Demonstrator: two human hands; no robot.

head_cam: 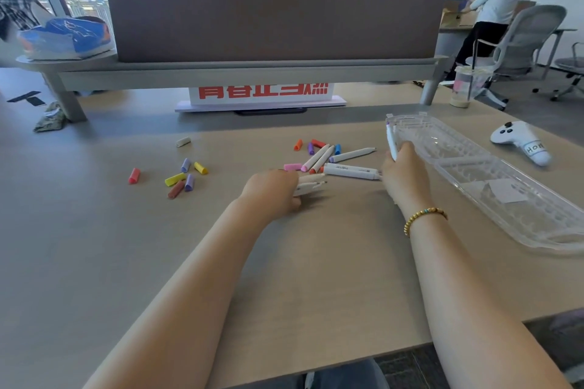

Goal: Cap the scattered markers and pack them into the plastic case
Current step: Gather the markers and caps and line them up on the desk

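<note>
Left hand (274,191) clutches two uncapped markers (311,184) on the desk (94,230); right hand (403,164) grips one purple-capped marker (392,140) at the clear plastic case (493,180) – approx. five more markers (350,170) lie btwn them, w/ seven loose caps (185,177) further left. Case holds only a paper slip (505,190).

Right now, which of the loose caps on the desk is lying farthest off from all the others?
The pale grey-white cap, alone at the far left of the desk. The coloured caps lie in two clusters nearer the markers; this one sits apart, touching nothing.
</note>
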